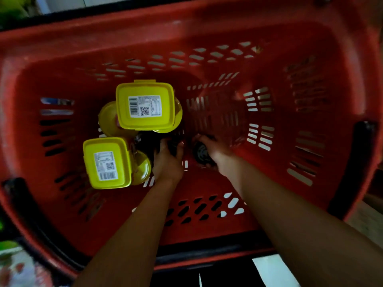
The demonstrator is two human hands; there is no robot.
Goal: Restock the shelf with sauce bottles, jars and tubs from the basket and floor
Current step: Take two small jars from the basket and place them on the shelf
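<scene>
I look straight down into a deep red basket (pixel 207 32). Two square yellow-lidded tubs with barcode labels stand in its left half, one further back (pixel 145 105) and one nearer (pixel 106 163), each stacked over round yellow lids. My left hand (pixel 167 160) reaches to the basket floor and closes around a dark bottle (pixel 149 141) beside the tubs. My right hand (pixel 213 149) grips another dark bottle by its black cap (pixel 201 154). Both bottles are mostly hidden by my hands and the dim light.
The basket's slotted walls rise on all sides and its right half holds nothing visible. Black handle mounts sit on the left (pixel 14 193) and right (pixel 360 162) rims. Blurred packaged goods (pixel 12 264) show at the lower left, outside the basket.
</scene>
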